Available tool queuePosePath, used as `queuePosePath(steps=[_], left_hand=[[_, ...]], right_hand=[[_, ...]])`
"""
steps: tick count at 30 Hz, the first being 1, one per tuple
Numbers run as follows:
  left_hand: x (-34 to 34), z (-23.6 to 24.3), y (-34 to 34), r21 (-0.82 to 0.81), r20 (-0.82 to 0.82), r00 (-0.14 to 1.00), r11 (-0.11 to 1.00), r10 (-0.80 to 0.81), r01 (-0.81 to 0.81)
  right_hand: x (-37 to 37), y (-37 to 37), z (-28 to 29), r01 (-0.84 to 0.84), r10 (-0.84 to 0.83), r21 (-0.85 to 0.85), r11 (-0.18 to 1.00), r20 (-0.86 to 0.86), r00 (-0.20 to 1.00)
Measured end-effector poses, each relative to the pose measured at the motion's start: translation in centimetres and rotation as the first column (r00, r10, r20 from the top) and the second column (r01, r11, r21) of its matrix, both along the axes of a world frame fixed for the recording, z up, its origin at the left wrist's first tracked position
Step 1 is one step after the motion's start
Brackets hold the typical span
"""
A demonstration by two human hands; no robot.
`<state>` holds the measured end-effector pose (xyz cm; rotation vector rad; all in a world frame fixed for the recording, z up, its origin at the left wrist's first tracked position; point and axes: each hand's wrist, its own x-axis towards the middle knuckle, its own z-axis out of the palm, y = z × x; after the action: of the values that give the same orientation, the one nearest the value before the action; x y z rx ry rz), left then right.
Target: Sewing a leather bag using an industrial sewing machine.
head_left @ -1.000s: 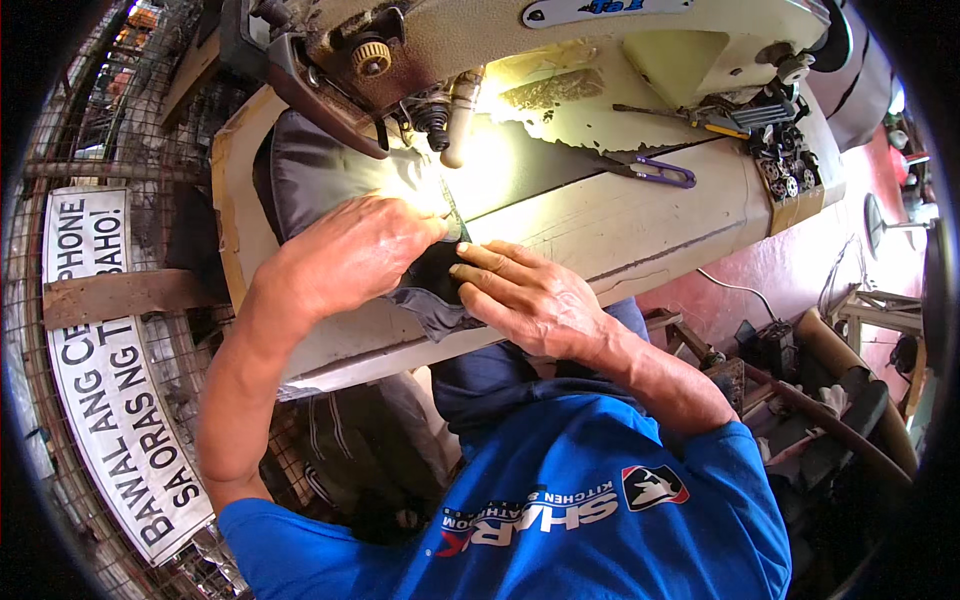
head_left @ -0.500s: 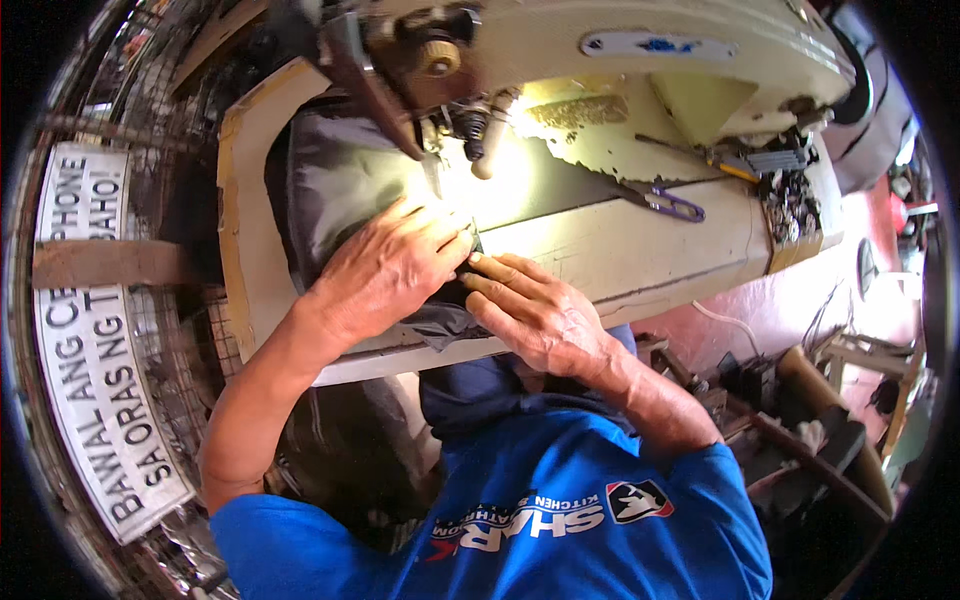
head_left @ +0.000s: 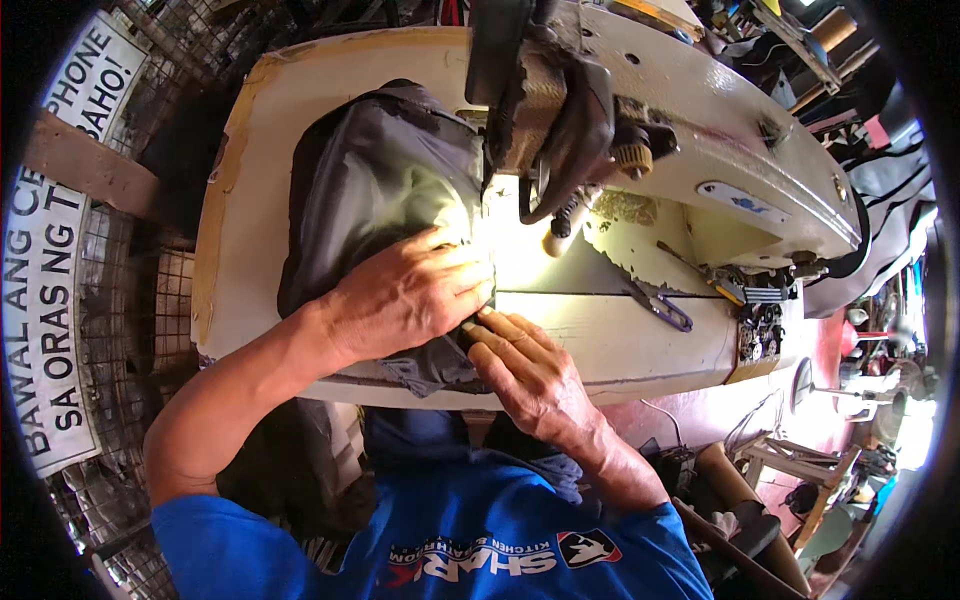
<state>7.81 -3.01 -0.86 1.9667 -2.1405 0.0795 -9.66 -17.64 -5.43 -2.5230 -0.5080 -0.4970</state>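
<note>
Fabric (head_left: 370, 190): 1 pc, 2 hands on it, left hand (head_left: 405, 295) & right hand (head_left: 530, 375).

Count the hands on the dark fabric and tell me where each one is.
2. The left hand lies flat on the dark fabric just left of the needle area of the sewing machine. The right hand presses the fabric's near edge at the table front. No other hands are visible.

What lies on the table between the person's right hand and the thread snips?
In the head view, only bare cream table top separates the right hand from the purple-handled thread snips.
</note>
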Motion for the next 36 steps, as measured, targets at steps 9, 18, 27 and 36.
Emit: queuePosePath(steps=[9,18,27,36], left_hand=[[3.4,-0.7,-1.6,-0.136,-0.076,0.997,0.99,-0.029,0.018],[2.4,-0.1,-2.3,-0.098,-0.071,0.995,0.993,0.064,-0.07],[4.6,0.7,-2.1,-0.116,0.009,1.0,0.993,-0.003,0.004],[6.1,3.2,-1.8,0.008,-0.189,0.977,0.995,0.097,-0.098]], right_hand=[[2.8,-1.0,0.3,0.044,-0.042,0.023,0.999,-0.054,0.998],[2.6,-1.8,0.0,0.061,-0.061,0.027,0.998,-0.003,0.998],[4.5,-1.3,0.4,0.095,-0.094,0.015,0.995,-0.02,0.995],[4.2,-1.6,-0.4,0.124,-0.126,0.027,0.992,0.088,0.988]])
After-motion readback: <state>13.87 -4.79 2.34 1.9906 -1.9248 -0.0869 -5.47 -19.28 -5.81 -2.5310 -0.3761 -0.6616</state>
